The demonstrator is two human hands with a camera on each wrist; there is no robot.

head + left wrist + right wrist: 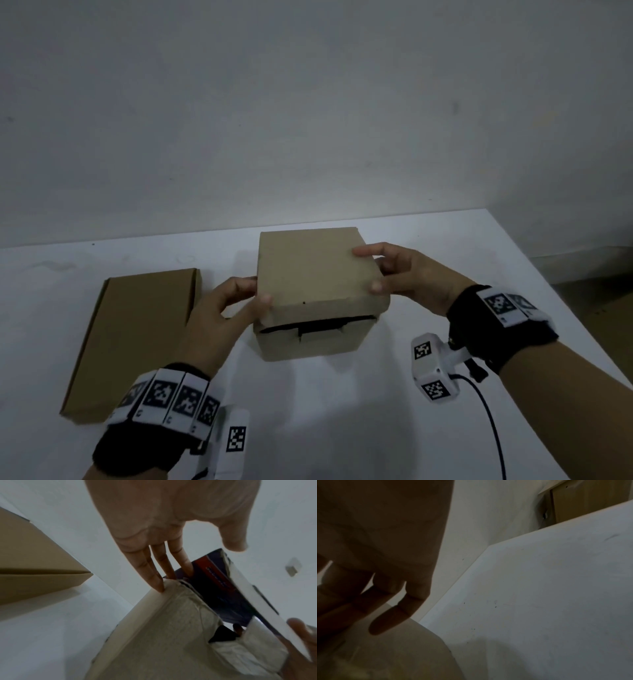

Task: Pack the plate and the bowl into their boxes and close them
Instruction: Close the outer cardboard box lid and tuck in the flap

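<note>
A cube-shaped cardboard box (318, 274) stands mid-table, its lid lowered but with a dark gap along the front. My left hand (255, 291) lays straight fingers (159, 584) against the box's left upper edge, thumb on the lid's front-left corner. My right hand (368, 269) holds the lid's right edge, index finger on top and thumb at the front-right corner. In the left wrist view the lid stands ajar and a dark blue and red printed surface (223, 588) shows inside. A flat cardboard box (137, 335) lies shut to the left. No plate or bowl is visible.
The white table (342, 411) reaches the wall at the back, and its right edge runs diagonally past my right arm. A black cable (486, 411) hangs from the right wrist camera over the table's front right.
</note>
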